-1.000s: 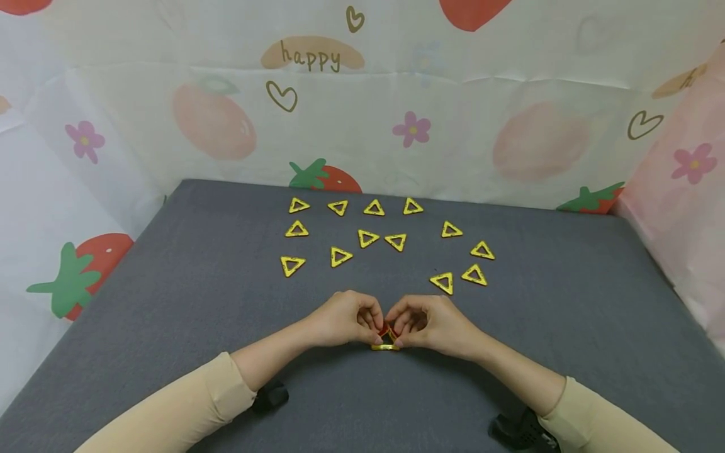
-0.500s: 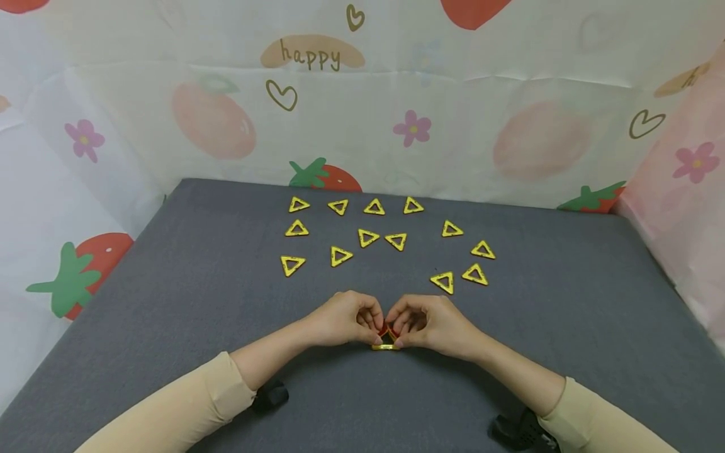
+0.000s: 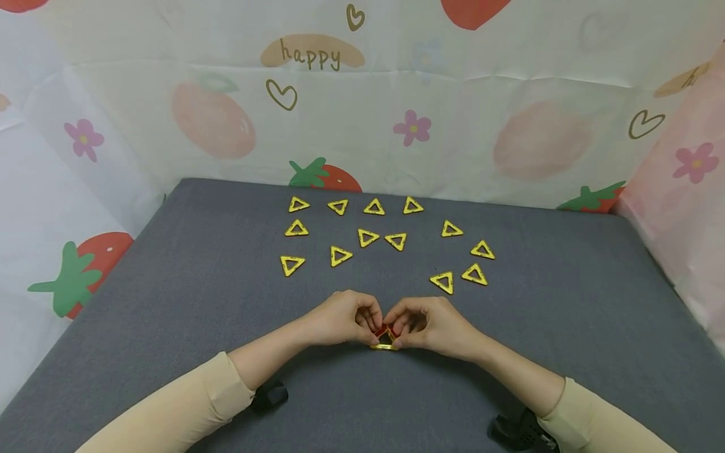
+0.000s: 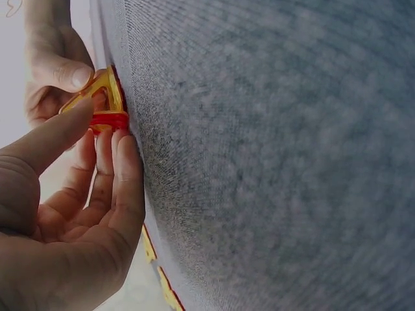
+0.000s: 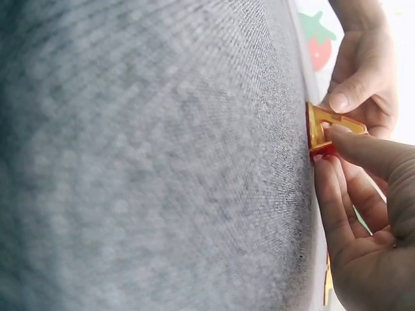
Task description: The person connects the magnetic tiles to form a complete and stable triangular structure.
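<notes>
Near the front middle of the table, my left hand (image 3: 344, 319) and right hand (image 3: 440, 323) meet over a small upright structure (image 3: 385, 346) of triangular frame pieces, yellow with red sides. Each hand pinches one side of it between thumb and fingers. In the left wrist view, the left thumb lies across a yellow frame (image 4: 115, 91), with a red edge under the thumb tip. From the right wrist, the same structure (image 5: 314, 123) stands on the cloth, the right thumb pressing its near side. Fingers hide part of the pieces, so how they join is unclear.
Several yellow open triangles lie flat beyond the hands, among them one at the left (image 3: 292, 265) and one at the right (image 3: 442, 282). They rest on a grey cloth-covered table (image 3: 187, 264). A printed curtain (image 3: 362, 126) stands behind it.
Both hands stay almost in place, still gripping the structure. Slightly more of its red faces shows between the fingertips. The loose triangles have not moved.
</notes>
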A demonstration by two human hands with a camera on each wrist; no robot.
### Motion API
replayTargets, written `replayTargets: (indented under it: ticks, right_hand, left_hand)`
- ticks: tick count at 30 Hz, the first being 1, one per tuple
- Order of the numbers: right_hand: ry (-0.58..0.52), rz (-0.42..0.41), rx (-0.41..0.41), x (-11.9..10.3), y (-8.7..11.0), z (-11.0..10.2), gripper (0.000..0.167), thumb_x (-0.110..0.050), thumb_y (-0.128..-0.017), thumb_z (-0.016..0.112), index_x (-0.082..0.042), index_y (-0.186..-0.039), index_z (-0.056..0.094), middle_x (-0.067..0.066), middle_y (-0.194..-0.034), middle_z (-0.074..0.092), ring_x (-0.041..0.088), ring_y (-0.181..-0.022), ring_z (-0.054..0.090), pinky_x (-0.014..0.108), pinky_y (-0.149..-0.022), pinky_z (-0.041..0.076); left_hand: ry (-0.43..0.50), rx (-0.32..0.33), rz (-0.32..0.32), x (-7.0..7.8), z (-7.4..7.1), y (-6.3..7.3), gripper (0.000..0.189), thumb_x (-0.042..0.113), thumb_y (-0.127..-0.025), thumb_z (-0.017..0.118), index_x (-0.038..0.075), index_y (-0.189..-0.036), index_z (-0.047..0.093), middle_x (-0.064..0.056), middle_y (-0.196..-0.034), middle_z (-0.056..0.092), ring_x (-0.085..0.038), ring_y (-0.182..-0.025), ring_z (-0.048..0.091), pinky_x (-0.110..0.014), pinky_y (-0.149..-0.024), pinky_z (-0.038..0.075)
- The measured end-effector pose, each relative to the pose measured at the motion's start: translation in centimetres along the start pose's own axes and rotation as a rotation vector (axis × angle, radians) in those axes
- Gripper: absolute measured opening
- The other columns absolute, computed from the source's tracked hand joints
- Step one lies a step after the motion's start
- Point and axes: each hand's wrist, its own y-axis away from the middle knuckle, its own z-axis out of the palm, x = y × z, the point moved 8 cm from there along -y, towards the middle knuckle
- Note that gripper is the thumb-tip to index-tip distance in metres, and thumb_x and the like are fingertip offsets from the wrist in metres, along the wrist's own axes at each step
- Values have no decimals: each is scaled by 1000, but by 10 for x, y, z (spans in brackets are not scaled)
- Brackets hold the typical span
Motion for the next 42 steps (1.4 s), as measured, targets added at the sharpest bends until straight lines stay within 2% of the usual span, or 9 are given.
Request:
replayTargets:
  ticks: [9, 15, 21, 27, 33, 38, 42]
  right_hand:
    - [21, -12, -5, 0, -1, 0, 31, -13, -81, 80, -21, -110, 72, 3, -90, 74, 6, -79, 69, 27, -67, 58]
    - [46, -24, 6, 0, -1, -1, 29, -16, -82, 81, -21, -109, 73, 3, -88, 74, 6, -76, 69, 26, -66, 57]
    - [54, -27, 17, 0, -1, -1, 28, -16, -81, 81, -20, -108, 73, 3, -87, 73, 5, -76, 68, 26, -64, 56]
    - [59, -13, 25, 0, -1, -2, 27, -16, -82, 81, -23, -107, 73, 0, -86, 73, 6, -74, 68, 26, -64, 56]
    - [48, -24, 25, 0, 1, -2, 27, -17, -82, 81, -22, -107, 73, 1, -87, 73, 6, -75, 67, 26, -65, 56]
    - [45, -21, 28, 1, 1, -3, 28, -17, -81, 81, -22, -108, 72, 1, -87, 72, 6, -76, 68, 26, -64, 56]
    - [42, -20, 30, 1, 1, -3, 29, -16, -81, 81, -22, -108, 72, 1, -87, 72, 7, -75, 68, 26, -64, 56]
  left_hand:
    - [49, -5, -1, -3, -3, 1, 20, 2, -77, 80, 5, -94, 70, -8, -89, 74, -4, -75, 68, -18, -66, 54]
    - [47, 35, -13, -4, -17, 2, 19, 3, -81, 77, 3, -98, 70, -10, -93, 73, -7, -77, 69, -21, -67, 54]
    - [47, 132, -63, -14, -43, 6, 20, 7, -86, 74, 3, -104, 68, -12, -100, 72, -10, -81, 70, -25, -67, 53]
    - [4, 260, -95, -20, -79, 16, 23, 9, -86, 74, 4, -109, 68, -15, -107, 71, -15, -85, 68, -28, -70, 52]
    - [-31, 370, -150, -34, -115, 28, 30, 12, -87, 73, 5, -116, 66, -16, -114, 70, -22, -98, 68, -30, -77, 52]
    - [3, 413, -205, -57, -138, 38, 39, 14, -90, 71, 4, -126, 61, -19, -129, 63, -30, -112, 63, -38, -86, 54]
    - [-11, 394, -245, -79, -145, 44, 46, 16, -90, 71, 4, -132, 58, -19, -137, 58, -35, -122, 56, -46, -95, 51]
